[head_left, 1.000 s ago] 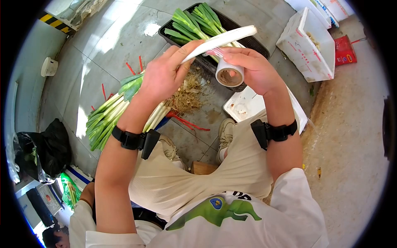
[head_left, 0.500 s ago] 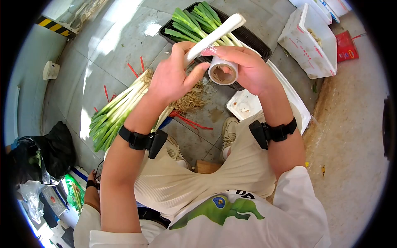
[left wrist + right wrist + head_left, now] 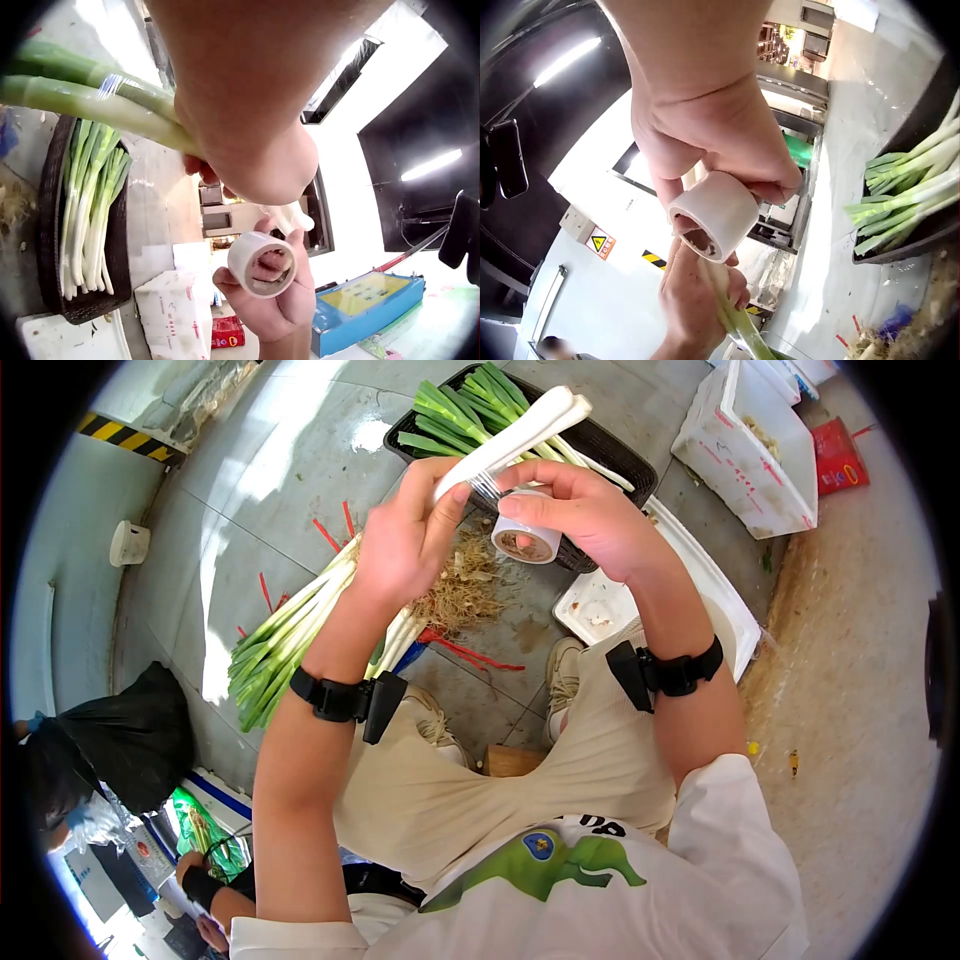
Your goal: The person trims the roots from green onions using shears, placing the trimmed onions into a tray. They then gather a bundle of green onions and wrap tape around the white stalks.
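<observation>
My left hand [image 3: 405, 540] grips a pair of scallions [image 3: 520, 438] whose white ends point up and right. Their green part runs out behind the hand in the left wrist view, where a shiny clear band of tape [image 3: 110, 85] circles it. In my right hand [image 3: 590, 520] is a wide roll of clear tape [image 3: 525, 542], fingers around it and a fingertip inside its core. A stretched strip of tape [image 3: 486, 488] lies against the white stalks between both hands.
A dark basket [image 3: 640, 472] of scallions stands ahead on the tiled floor. Loose scallions [image 3: 300, 622] lie left, beside a heap of roots [image 3: 462, 585] and red ties. A white foam tray [image 3: 585, 610] and foam box [image 3: 745, 470] are at right; a black bag [image 3: 150, 735] sits left.
The scallions have turned in my left hand, so two white ends now show and their green part has left the head view's left side. The tape roll has shifted slightly left and tipped.
</observation>
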